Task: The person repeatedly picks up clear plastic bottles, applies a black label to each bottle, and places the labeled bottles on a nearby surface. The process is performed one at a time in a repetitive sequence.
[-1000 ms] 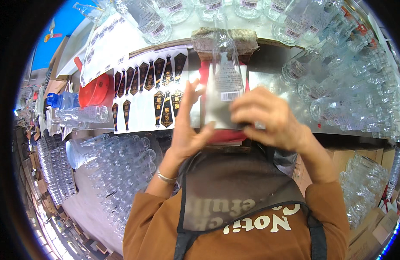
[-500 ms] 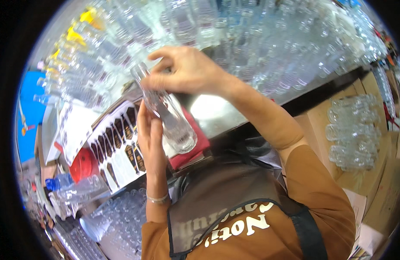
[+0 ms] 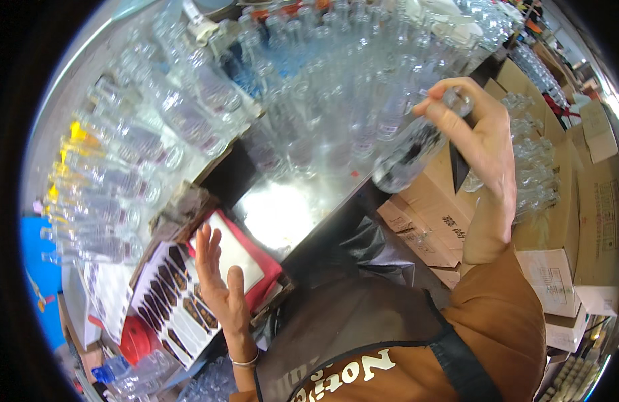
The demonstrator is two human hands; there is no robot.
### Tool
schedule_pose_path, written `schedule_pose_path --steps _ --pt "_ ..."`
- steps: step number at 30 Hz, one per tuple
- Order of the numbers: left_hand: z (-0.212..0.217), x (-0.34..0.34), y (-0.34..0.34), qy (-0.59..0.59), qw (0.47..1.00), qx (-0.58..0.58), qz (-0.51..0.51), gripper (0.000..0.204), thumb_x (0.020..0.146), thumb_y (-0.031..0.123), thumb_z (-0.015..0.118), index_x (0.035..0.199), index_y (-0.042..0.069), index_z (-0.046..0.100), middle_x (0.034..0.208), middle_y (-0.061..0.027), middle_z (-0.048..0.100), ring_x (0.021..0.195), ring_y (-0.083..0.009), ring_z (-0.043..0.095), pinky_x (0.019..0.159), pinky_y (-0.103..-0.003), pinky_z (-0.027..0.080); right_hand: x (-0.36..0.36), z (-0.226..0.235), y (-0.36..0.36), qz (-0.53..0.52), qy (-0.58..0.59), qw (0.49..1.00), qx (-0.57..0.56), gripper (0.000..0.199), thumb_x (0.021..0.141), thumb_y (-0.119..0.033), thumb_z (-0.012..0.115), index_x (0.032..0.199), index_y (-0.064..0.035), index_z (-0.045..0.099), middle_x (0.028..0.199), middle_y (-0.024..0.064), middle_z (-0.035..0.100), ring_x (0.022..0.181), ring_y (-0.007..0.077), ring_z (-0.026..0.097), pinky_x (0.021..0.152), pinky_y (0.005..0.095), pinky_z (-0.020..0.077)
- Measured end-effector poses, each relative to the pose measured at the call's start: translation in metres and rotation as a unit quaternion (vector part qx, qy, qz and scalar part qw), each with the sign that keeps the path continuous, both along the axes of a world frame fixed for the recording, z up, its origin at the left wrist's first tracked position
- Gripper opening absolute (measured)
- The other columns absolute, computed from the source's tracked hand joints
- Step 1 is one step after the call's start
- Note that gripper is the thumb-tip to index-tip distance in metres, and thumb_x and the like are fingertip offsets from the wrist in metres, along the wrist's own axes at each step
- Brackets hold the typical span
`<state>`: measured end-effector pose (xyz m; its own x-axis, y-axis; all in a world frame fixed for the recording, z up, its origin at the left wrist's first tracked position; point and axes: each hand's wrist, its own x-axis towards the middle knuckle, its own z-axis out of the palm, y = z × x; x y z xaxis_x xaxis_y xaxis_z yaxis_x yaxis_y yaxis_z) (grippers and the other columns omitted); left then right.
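My right hand (image 3: 480, 137) is raised at the upper right and grips a clear glass bottle (image 3: 416, 144) by its neck, the bottle hanging tilted with its base toward the shiny metal counter (image 3: 282, 214). My left hand (image 3: 219, 285) is open, fingers spread, hovering above a red pad with a white sheet (image 3: 239, 251) at the counter's near edge. Rows of clear glass bottles (image 3: 309, 87) lie stacked behind the counter.
Brown cardboard boxes (image 3: 584, 201) with more glass bottles stand at the right. A white card of dark labels (image 3: 172, 305) lies at the lower left beside a red round thing (image 3: 135, 338) and plastic bottles (image 3: 132, 378). Bottles with yellow caps (image 3: 78, 151) are stacked at the left.
My right hand has carried the glass bottle up and off to the right. My left hand has let go of it and now stays open above the red pad.
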<state>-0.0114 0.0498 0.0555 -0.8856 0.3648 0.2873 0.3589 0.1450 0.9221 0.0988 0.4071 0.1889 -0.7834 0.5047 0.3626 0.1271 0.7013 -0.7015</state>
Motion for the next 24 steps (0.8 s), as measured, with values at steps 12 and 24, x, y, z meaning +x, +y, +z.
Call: schedule_pose_path --steps 12,24 --pt "-0.008 -0.013 0.03 -0.048 0.997 -0.063 -0.025 0.065 0.095 0.018 0.066 0.151 0.001 0.039 0.153 -0.0151 0.045 0.126 -0.0281 0.058 0.104 -0.038 0.044 -0.002 -0.082 0.163 -0.247 -0.025 0.96 0.13 0.051 0.087 -0.049 0.068 0.107 -0.0015 0.066 0.079 0.0196 0.07 0.082 0.0394 0.069 0.075 0.0446 0.0517" --pt "-0.013 -0.021 0.036 -0.068 0.994 -0.077 -0.029 0.063 0.093 0.009 0.067 0.15 0.002 0.042 0.151 -0.0151 0.046 0.122 -0.027 0.06 0.106 -0.038 0.045 0.01 0.039 0.133 -0.285 0.265 0.897 0.208 0.041 0.085 -0.041 0.074 0.097 -0.0028 0.07 0.072 0.011 0.068 0.064 0.0216 0.064 0.063 0.0344 0.0503"
